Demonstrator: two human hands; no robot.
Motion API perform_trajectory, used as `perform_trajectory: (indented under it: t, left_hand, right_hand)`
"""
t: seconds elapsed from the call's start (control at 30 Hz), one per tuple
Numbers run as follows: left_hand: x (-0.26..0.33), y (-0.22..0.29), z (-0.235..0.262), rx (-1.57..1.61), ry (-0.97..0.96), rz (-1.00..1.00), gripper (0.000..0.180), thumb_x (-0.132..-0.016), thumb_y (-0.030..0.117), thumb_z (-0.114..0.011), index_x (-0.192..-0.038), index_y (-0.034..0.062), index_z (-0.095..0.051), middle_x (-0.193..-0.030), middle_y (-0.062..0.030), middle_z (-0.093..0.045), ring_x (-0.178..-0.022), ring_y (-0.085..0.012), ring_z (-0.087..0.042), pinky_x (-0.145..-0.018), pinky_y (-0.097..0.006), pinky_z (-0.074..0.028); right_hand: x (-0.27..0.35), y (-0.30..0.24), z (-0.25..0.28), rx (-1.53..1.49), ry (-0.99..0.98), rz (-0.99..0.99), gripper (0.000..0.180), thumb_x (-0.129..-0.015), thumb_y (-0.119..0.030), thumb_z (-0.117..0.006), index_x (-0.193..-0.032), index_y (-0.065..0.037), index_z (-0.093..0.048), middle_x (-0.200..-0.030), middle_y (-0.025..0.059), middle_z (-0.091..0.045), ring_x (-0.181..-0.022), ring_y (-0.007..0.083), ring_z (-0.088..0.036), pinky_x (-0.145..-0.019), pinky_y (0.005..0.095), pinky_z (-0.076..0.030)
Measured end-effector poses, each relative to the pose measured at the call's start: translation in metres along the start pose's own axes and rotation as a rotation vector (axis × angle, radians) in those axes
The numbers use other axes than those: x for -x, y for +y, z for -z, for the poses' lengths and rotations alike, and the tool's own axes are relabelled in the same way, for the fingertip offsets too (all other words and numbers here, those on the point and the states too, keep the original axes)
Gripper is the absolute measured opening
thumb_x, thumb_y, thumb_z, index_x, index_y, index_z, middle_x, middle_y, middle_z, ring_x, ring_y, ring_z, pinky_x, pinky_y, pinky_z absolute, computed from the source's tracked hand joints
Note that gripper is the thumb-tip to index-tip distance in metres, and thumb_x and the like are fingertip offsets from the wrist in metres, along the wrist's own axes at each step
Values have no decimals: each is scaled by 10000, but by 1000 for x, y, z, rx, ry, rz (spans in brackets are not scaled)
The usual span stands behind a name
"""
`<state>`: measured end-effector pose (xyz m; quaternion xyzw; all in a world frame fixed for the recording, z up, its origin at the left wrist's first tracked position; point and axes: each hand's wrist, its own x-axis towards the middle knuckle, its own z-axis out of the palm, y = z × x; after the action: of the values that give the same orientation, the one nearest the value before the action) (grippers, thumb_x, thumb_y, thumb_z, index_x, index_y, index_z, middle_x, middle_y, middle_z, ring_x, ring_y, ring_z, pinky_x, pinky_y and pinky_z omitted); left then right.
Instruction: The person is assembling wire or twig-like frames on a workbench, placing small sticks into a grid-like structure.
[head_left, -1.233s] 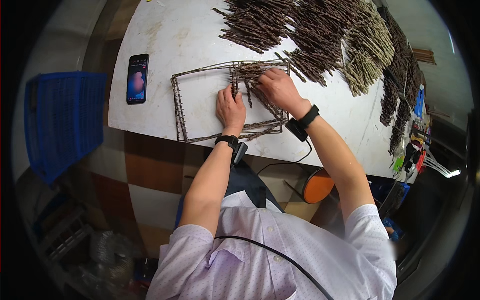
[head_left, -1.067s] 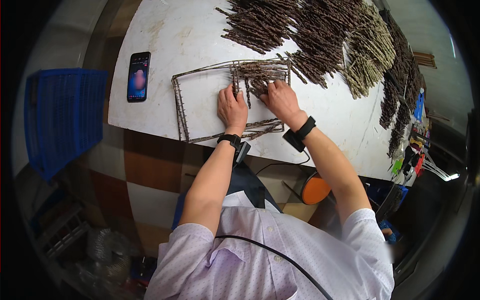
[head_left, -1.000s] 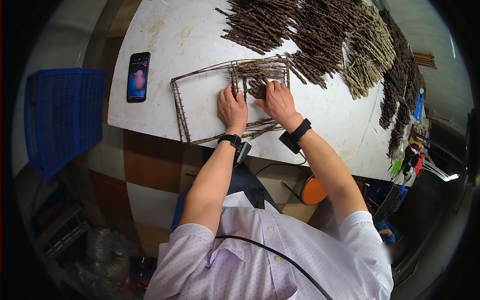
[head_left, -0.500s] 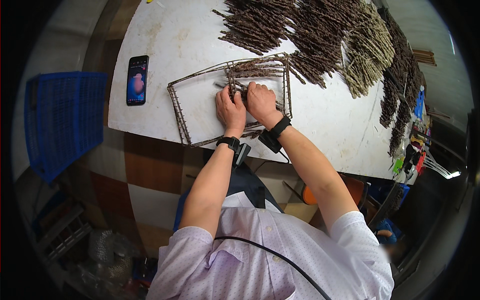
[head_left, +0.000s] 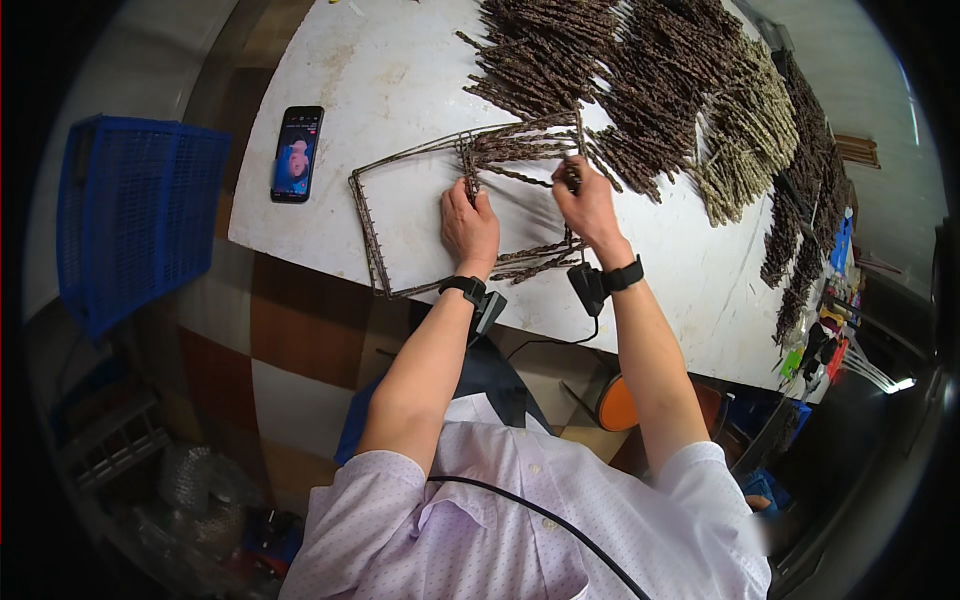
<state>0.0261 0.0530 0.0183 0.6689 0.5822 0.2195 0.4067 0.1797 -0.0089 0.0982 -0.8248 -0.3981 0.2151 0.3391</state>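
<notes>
A brown wire frame [head_left: 366,215] lies on the white table, with small prongs along its sides and a crossbar near its middle. Dark twisted strands [head_left: 520,147] run from the crossbar to the frame's right side along the far part. My left hand [head_left: 470,230] has its fingers closed on the crossbar. At the right side of the frame, my right hand [head_left: 592,205] pinches a dark twisted strand, partly hidden by the fingers. More twisted strands [head_left: 530,264] lie by the frame's near edge, right of my left hand.
Piles of dark brown twisted strands [head_left: 545,50] and a paler bundle [head_left: 745,130] cover the far right of the table [head_left: 400,90]. A phone [head_left: 297,155] with a lit screen lies at the left. A blue plastic crate [head_left: 140,215] stands beyond the table's left edge.
My right hand has moved right, from beside my left hand at the crossbar to the frame's right side. My left hand stays by the crossbar. The whole view has shifted slightly.
</notes>
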Motion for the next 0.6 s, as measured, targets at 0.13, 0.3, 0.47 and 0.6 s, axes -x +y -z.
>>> perform_trajectory:
  t: [0.13,0.3,0.47,0.6]
  left_hand:
    - [-2,0,0,-88,11,-17,372,-922,255,-558,-1231,53,-513,-1157,-143,-565,-1066,-350,-556,-880,-444,-460]
    - [-3,8,0,-168,-7,-16,352,-912,245,-577,-1206,59,-518,-1141,-149,-563,-1077,-343,-543,-874,-450,-462]
    - [-1,10,0,-201,-4,-7,382,-896,278,-613,-1203,67,-529,-1098,-138,-570,-1056,-331,-556,-866,-440,-468]
    - [-3,1,0,-111,2,-30,432,-867,301,-658,-1212,73,-531,-1082,-127,-571,-1020,-314,-572,-835,-436,-478]
  right_hand:
    - [5,15,27,-446,183,-178,44,-862,-64,-607,-886,-29,-598,-767,30,-628,-695,103,-572,-652,252,-465]
    - [10,20,52,-1470,506,-148,137,-972,-201,-596,-941,-81,-539,-831,22,-564,-689,121,-496,-661,298,-446]
    - [23,38,71,-1303,709,-49,148,-919,-59,-643,-1000,-99,-526,-891,-2,-563,-753,119,-524,-715,323,-479]
    - [48,57,72,-861,1128,-53,183,-861,8,-674,-954,-90,-550,-905,1,-594,-818,107,-566,-744,265,-484]
